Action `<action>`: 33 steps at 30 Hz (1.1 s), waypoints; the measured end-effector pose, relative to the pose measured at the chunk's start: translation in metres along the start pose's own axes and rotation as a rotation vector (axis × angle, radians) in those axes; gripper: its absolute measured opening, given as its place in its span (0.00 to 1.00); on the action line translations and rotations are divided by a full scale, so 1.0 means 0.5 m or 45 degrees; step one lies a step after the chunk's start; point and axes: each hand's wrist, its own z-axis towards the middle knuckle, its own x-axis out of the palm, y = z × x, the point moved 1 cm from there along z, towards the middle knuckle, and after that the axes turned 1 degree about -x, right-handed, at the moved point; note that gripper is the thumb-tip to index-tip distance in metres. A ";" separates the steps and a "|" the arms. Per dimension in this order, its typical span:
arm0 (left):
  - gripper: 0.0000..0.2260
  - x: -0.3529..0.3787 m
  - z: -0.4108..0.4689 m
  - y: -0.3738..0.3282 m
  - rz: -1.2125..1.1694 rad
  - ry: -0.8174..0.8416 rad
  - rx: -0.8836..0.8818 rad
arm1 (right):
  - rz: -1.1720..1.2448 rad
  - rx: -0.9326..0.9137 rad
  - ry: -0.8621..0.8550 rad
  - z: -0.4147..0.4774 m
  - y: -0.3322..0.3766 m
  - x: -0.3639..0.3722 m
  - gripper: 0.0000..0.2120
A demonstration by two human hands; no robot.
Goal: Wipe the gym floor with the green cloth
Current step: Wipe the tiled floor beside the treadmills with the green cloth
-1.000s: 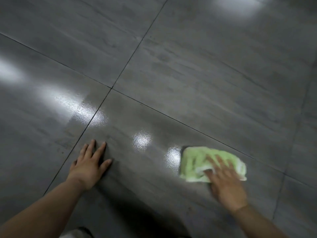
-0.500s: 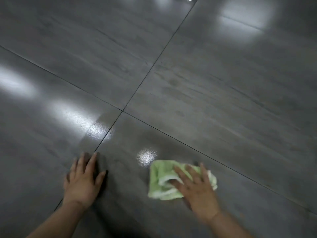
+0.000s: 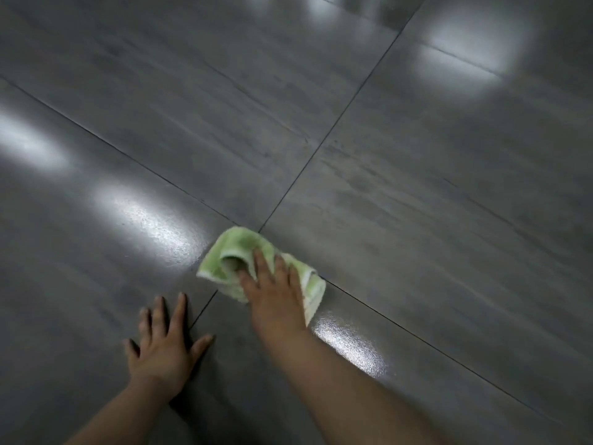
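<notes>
A crumpled green cloth point(image 3: 236, 252) lies on the dark grey tiled floor point(image 3: 417, 203), right where four tiles meet. My right hand point(image 3: 274, 293) presses down on it, fingers spread over its near half, thumb tucked into a fold. My left hand point(image 3: 163, 342) rests flat on the floor to the left and nearer to me, fingers apart, holding nothing. A thin dark grout line runs between the two hands.
Large glossy grey tiles spread in every direction, split by dark grout lines point(image 3: 337, 123). Bright ceiling-light reflections show wet sheen left of the cloth point(image 3: 150, 226) and beside my right forearm point(image 3: 349, 348). No other objects are in view.
My right hand has slid the cloth leftward and away from me, from the middle of the near tile to the tile junction. The left hand has stayed planted.
</notes>
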 end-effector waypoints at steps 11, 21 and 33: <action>0.30 -0.001 0.001 0.017 -0.005 -0.026 0.077 | -0.030 0.869 -0.041 -0.002 -0.303 -0.100 0.29; 0.24 -0.066 0.008 0.103 -0.151 0.066 0.416 | -0.275 -0.512 0.236 -0.110 0.002 0.024 0.21; 0.22 -0.049 -0.012 0.056 -0.146 0.123 0.291 | -0.185 0.197 -0.247 -0.263 -0.057 0.064 0.21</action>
